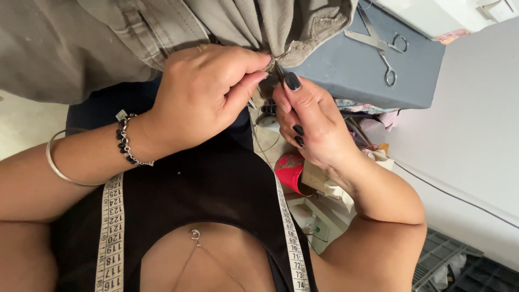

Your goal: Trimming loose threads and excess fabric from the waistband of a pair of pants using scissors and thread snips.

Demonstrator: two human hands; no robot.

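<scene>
A grey-khaki garment (108, 38) hangs across the top of the head view, its frayed seam edge near the middle. My left hand (205, 92) pinches that edge between thumb and fingers. My right hand (311, 121), with dark painted nails, holds a small thin dark tool (279, 73) whose tip meets the fabric right beside the left thumb. Most of the tool is hidden in the fingers. A white measuring tape (111, 232) hangs around my neck over a black top.
A grey-blue box (357, 75) at upper right carries silver scissors (378, 46). A red cup-like object (289, 172) and scraps of cloth lie below my right hand. White table surface (470, 135) with a thin cable spans the right; a wire rack (443, 259) sits lower right.
</scene>
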